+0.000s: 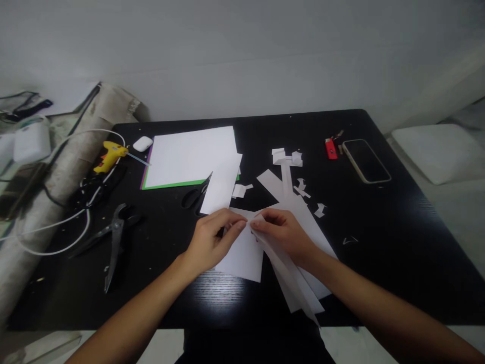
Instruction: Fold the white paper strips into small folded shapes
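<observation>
My right hand [284, 232] pinches the upper end of a long folded paper strip [282, 260], which hangs down toward the table's front edge. Close beside it, my left hand [215, 237] has thumb and forefinger closed at the tip of that same strip; exactly how they grip it is partly hidden. Under the hands lie white paper sheets [242, 258]. A loose white rectangle of paper [223, 184] rests beyond my left hand, partly covering black-handled scissors [192, 198]. Just past my right hand stretches a paper piece with small folded ends [287, 174].
Paper scraps [320, 210] are scattered to the right, near a red lighter [331, 148] and a phone [366, 161]. At left are pliers [116, 227], a yellow glue gun [109, 155], a white cable [89, 222] and a white case [143, 144]. A paper stack [189, 151] lies behind.
</observation>
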